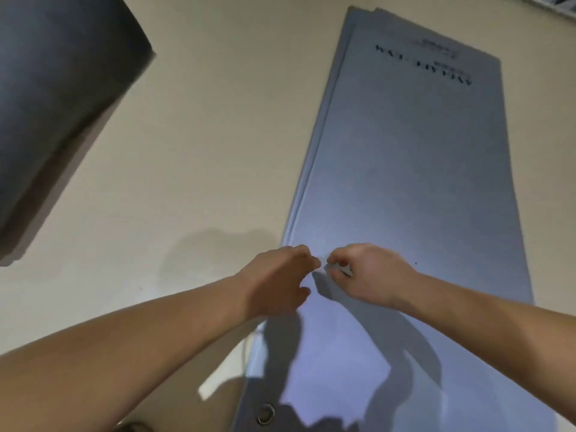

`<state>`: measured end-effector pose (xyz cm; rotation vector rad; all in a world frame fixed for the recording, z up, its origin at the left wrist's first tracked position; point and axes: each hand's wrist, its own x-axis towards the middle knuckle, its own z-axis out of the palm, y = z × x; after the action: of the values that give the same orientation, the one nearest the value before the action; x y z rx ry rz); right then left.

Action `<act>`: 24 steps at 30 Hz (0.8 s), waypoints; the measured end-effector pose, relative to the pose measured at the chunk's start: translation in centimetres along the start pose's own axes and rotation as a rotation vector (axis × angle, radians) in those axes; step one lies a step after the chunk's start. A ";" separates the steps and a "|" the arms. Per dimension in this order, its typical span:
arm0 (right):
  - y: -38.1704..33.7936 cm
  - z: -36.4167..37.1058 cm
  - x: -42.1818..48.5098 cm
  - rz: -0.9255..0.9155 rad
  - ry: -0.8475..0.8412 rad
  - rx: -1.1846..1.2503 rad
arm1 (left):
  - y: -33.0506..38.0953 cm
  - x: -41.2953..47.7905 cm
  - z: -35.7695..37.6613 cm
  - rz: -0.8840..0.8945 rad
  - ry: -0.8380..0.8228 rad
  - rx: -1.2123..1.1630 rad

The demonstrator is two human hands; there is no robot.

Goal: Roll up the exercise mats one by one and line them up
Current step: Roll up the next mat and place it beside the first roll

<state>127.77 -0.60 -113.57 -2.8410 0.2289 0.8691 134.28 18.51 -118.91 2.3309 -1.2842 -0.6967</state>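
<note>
Over the flat stacked mats (420,166), the right hand (367,272) is pinching a small pale strip (341,269); the grip of the left hand (274,282) cannot be told. Rolling is probably still awaiting a near-edge hold.

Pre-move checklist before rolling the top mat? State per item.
1. Top mat lies flat and unrolled: ok.
2. Only one layer will be picked up: cannot tell; the lower mats show their edges along the left and far end.
3. Right hand free: not ok; it pinches a small pale piece.
4. Left hand free: cannot tell; its fingertips come up to that piece.
5. Hands at a mat end: not ok; both hands are partway up the mat, beyond the eyelet at the near end.
6. Dark roll apart from the stack: ok.
</note>
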 end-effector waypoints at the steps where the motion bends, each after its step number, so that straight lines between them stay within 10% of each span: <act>1: 2.0 1.0 -2.1 0.018 0.001 0.028 | 1.5 0.4 1.4 0.043 -0.065 0.055; 9: 10.8 11.6 -17.0 0.109 -0.140 0.260 | 7.5 -3.8 15.7 0.649 -0.197 0.384; 14: 10.6 19.0 -18.8 0.089 -0.085 0.311 | 8.1 -8.2 18.4 0.515 -0.572 0.556; 24: 11.8 20.5 -15.5 0.007 -0.273 -0.172 | 9.5 -9.2 18.9 0.494 -0.542 0.697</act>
<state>101.72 -6.48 -122.88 -2.8296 0.1337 1.3223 112.56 19.81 -126.70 2.1847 -2.5778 -0.8271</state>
